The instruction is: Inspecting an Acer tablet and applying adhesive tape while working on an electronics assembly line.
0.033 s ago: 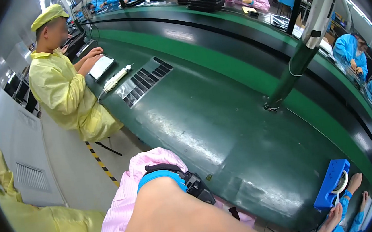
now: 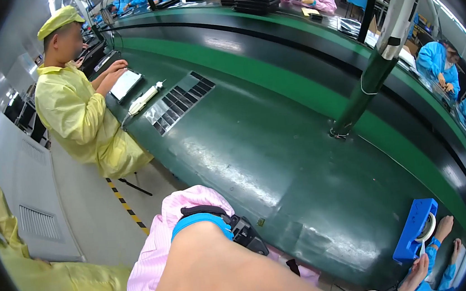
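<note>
Close to the camera, my left hand [image 2: 239,271] fills the lower middle, its bare back showing beyond a blue wristband [image 2: 201,220], a black strap and a pink striped sleeve [image 2: 166,239]. Its fingers are out of sight past the lower edge, so what they do is hidden. At the lower right, my right hand [image 2: 414,278] has its fingers closed on the end of a white strip of tape [image 2: 422,248]. The strip hangs from a roll in a blue tape dispenser [image 2: 412,229], which stands on the green table [image 2: 303,178].
Beside the dispenser are another person's hand [image 2: 444,229] and blue sleeves. At the far left, a person in yellow [image 2: 72,105] handles a flat white-faced device [image 2: 125,85]. A white electric screwdriver [image 2: 144,99] and a sheet of dark rectangles [image 2: 181,103] lie nearby. A post [image 2: 368,93] rises by the conveyor.
</note>
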{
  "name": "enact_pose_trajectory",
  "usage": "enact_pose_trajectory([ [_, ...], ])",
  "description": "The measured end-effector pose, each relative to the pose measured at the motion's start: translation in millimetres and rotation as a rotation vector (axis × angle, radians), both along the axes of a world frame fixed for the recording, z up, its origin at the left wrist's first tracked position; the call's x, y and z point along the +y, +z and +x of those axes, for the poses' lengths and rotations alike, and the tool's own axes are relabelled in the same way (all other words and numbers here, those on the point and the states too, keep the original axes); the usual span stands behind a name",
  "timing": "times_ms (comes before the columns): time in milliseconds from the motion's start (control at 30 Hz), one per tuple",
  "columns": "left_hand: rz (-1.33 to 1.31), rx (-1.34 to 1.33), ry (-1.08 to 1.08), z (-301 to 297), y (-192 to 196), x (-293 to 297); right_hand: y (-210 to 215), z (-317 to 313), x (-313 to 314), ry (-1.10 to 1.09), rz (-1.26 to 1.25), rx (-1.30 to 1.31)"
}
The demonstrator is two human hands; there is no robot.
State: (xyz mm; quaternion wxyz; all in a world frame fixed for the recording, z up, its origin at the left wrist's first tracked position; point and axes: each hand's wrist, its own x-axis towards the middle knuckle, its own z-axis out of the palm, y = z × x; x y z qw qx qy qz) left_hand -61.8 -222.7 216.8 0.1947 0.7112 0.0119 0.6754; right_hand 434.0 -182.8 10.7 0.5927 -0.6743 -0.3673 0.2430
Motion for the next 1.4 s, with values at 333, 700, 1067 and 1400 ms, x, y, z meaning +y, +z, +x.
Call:
enact_pose_trajectory([
  [333,-0.19,0.169,-0.397,-4,-54,72,-21,14,14,0.134,0.083,0.225],
  [700,-1.162,-0.219,-0.528,37,-156,128,-4,-20,9,-0.085,0.196,0.33],
  [1067,-1.434,-0.487,-0.741,29,-200,151,-18,-29,2,-0.106,0.533,0.545],
  [1400,-1.479,-0.51,-0.76,26,-207,156,-17,-47,0,-0.185,0.361,0.372],
])
